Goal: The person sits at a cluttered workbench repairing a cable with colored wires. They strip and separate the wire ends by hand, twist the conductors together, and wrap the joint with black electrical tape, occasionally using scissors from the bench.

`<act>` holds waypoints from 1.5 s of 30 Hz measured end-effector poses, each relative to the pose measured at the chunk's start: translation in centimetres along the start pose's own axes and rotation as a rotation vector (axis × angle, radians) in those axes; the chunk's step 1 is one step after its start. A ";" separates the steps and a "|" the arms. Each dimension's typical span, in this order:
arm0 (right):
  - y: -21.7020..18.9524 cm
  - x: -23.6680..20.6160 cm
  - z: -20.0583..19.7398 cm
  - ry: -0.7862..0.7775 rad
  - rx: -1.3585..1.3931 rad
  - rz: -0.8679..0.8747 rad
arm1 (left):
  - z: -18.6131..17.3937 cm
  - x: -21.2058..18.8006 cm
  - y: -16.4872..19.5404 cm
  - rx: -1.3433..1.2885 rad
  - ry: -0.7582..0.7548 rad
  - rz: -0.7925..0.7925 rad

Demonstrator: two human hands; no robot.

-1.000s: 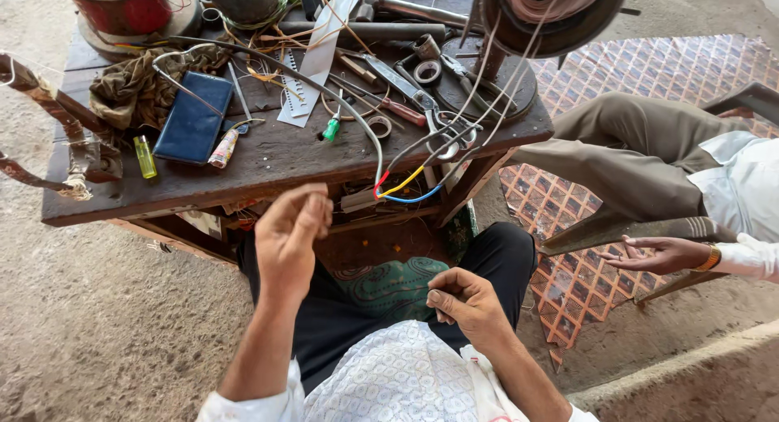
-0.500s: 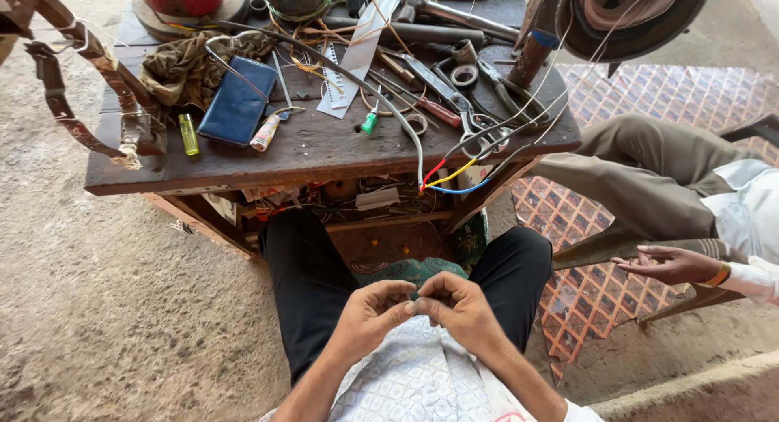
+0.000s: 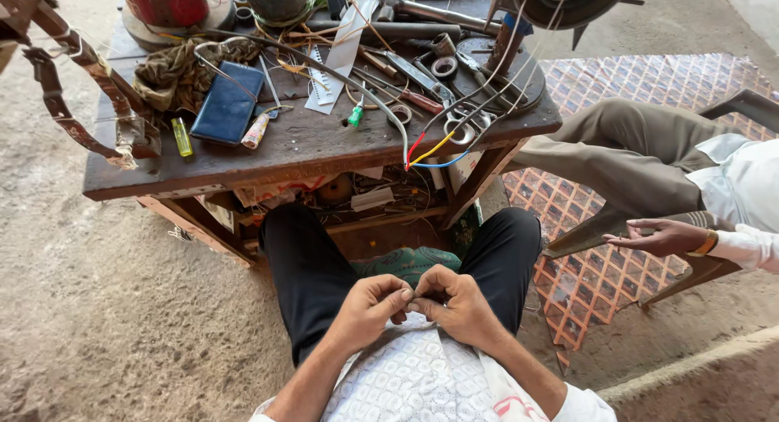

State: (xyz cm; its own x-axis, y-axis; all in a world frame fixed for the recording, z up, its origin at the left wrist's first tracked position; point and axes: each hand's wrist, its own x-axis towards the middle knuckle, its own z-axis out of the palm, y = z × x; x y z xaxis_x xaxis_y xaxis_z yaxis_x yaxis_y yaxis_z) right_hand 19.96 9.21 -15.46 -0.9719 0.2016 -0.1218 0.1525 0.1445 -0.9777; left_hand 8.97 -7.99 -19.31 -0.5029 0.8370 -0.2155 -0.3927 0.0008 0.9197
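My left hand [image 3: 369, 306] and my right hand [image 3: 454, 303] meet in my lap, fingertips pinched together over a very small item that I cannot make out. Both rest above my white patterned shirt [image 3: 414, 381] and black trousers [image 3: 304, 264]. In front of my knees stands a dark wooden workbench [image 3: 300, 142]. From its front edge hangs a cable with red, yellow and blue wires [image 3: 426, 152], apart from my hands.
The bench carries a dark blue wallet [image 3: 229, 105], a yellow lighter [image 3: 182, 136], scissors [image 3: 461, 123], pliers, metal rings, a green rag [image 3: 174, 77] and a red pot [image 3: 166, 2]. A rusty strap [image 3: 77, 105] hangs left. Another seated person's hand [image 3: 661, 237] is on the right, over a patterned mat [image 3: 617, 89].
My left hand has come down from in front of the bench to my lap. Both hands have closed together there, fingertips touching.
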 end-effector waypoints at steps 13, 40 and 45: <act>1.6 2.8 0.9 -0.031 0.089 0.032 | -2.1 1.4 -0.9 -0.004 0.118 0.111; 4.9 10.9 -1.3 -0.158 0.068 0.288 | -14.1 17.1 14.6 0.585 0.743 0.405; 4.9 11.3 -2.5 -0.066 0.150 0.320 | -14.7 17.5 14.4 0.660 0.812 0.323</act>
State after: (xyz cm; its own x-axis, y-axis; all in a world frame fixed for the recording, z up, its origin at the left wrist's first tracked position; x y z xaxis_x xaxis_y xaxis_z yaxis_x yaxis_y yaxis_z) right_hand 10.19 14.65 -21.20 -0.8894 0.1501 -0.4319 0.4277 -0.0606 -0.9019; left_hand -16.79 -1.41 -14.70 -0.9607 0.2408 0.1380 0.2170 0.3420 0.9143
